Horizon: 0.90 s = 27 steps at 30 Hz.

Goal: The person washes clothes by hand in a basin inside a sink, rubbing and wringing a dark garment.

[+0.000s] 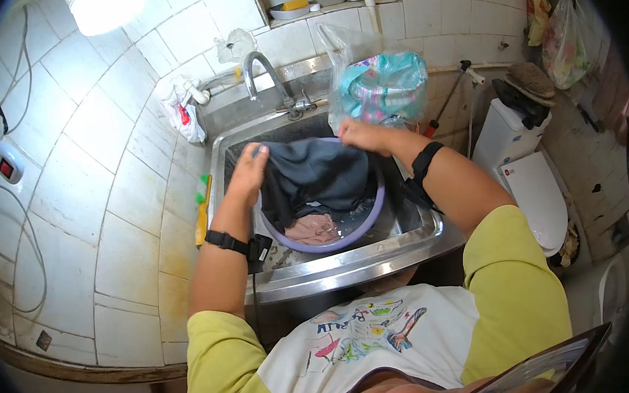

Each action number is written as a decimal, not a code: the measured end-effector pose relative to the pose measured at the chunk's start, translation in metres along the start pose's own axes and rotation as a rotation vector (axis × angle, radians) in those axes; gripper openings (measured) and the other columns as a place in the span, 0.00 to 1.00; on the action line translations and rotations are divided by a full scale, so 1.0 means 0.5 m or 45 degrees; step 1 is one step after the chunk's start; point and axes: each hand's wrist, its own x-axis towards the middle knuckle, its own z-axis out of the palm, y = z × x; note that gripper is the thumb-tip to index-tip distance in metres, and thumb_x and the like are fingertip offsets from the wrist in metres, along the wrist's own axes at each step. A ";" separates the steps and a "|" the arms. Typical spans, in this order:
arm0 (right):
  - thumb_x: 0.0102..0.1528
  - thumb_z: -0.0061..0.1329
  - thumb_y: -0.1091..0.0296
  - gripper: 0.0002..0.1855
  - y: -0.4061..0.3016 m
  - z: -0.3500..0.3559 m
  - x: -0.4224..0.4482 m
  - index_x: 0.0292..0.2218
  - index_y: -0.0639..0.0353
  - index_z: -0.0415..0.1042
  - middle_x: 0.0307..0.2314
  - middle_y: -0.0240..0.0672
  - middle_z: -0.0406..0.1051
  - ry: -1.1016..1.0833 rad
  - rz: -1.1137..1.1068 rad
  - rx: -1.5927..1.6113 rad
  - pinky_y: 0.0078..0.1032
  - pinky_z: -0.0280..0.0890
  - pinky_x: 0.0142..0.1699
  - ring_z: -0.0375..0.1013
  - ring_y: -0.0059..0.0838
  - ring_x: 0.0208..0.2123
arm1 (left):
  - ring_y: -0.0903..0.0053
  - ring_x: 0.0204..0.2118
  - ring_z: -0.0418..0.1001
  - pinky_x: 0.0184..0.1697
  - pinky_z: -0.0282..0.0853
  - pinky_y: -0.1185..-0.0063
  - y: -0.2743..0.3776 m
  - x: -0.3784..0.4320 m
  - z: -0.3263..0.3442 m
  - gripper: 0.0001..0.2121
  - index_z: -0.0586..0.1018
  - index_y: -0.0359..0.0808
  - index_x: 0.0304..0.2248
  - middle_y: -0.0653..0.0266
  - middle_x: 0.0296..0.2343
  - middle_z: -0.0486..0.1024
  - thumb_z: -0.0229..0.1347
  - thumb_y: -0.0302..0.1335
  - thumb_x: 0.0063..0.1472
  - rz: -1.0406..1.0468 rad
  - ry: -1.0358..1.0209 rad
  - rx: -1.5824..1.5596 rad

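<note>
A dark grey cloth garment (318,174) is stretched between my two hands above a purple plastic basin (325,247). My left hand (247,174) grips its upper left corner, thumb on top. The opposite corner is pinched in my right hand (364,137), slightly blurred. Below the garment, water (355,215) and a pink cloth (311,230) show in the basin; the rest of its contents is hidden. The basin sits inside a stainless steel sink (342,269), in front of a curved chrome faucet (271,72).
Behind the sink stands a clear plastic bag with a turquoise package (383,88). A yellow-handled brush (202,216) leans at the left rim, near a white plastic bag (181,110). To the right is a toilet (533,196) with slippers (527,88) on its tank.
</note>
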 end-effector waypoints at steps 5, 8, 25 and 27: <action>0.44 0.58 0.47 0.37 0.023 0.093 -0.046 0.49 0.61 0.67 0.44 0.45 0.70 -0.724 0.077 -1.045 0.32 0.62 0.50 0.68 0.40 0.48 | 0.73 0.39 0.67 0.45 0.63 0.77 -0.032 -0.016 0.089 0.14 0.70 0.34 0.43 0.60 0.34 0.72 0.47 0.35 0.65 0.116 -0.805 0.655; 0.46 0.56 0.54 0.27 -0.003 0.140 -0.046 0.46 0.58 0.71 0.45 0.41 0.70 -0.915 0.127 -1.364 0.34 0.63 0.50 0.68 0.42 0.49 | 0.65 0.43 0.69 0.48 0.62 0.74 -0.058 -0.024 0.123 0.25 0.70 0.31 0.46 0.53 0.39 0.71 0.57 0.41 0.56 0.024 -1.242 0.897; 0.54 0.43 0.69 0.17 0.121 0.244 -0.025 0.44 0.53 0.75 0.43 0.40 0.72 -0.860 0.143 -1.399 0.35 0.67 0.48 0.72 0.44 0.45 | 0.59 0.48 0.69 0.51 0.65 0.71 -0.169 -0.013 0.199 0.26 0.73 0.33 0.47 0.54 0.45 0.71 0.59 0.37 0.50 0.125 -1.716 1.609; 0.54 0.40 0.68 0.17 0.148 0.241 -0.035 0.44 0.54 0.74 0.44 0.40 0.72 -0.857 -0.167 -1.518 0.35 0.67 0.48 0.71 0.44 0.45 | 0.59 0.52 0.65 0.54 0.61 0.69 -0.171 -0.017 0.214 0.25 0.72 0.33 0.48 0.53 0.53 0.62 0.57 0.37 0.53 -0.010 -1.734 1.691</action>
